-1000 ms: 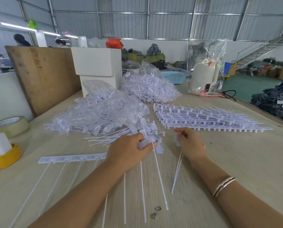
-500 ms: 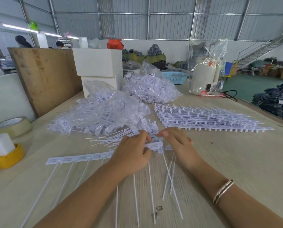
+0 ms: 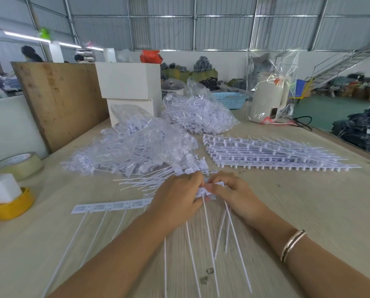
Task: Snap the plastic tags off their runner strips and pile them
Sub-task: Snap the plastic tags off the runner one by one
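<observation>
A white runner strip (image 3: 113, 206) of plastic tags lies across the table, its long thin tails pointing toward me. My left hand (image 3: 177, 198) grips the strip's right end. My right hand (image 3: 233, 192) pinches the end tag (image 3: 203, 191) right beside it, fingertips of both hands touching. Two loose tag tails (image 3: 221, 229) lie under my right hand. Snapped-off tags (image 3: 145, 181) lie piled just beyond my hands. A flat stack of whole strips (image 3: 272, 153) lies at the right.
Two clear bags of white tags (image 3: 136, 145) (image 3: 198, 114) lie beyond the pile. White boxes (image 3: 129, 80), a plywood board (image 3: 59, 100), a tape roll (image 3: 18, 164), a yellow dispenser (image 3: 7, 207) and a bagged kettle (image 3: 268, 97) ring the work area.
My right hand set down its loose tag tails and moved left to meet my left hand on the strip's end tag. The strip slid slightly right.
</observation>
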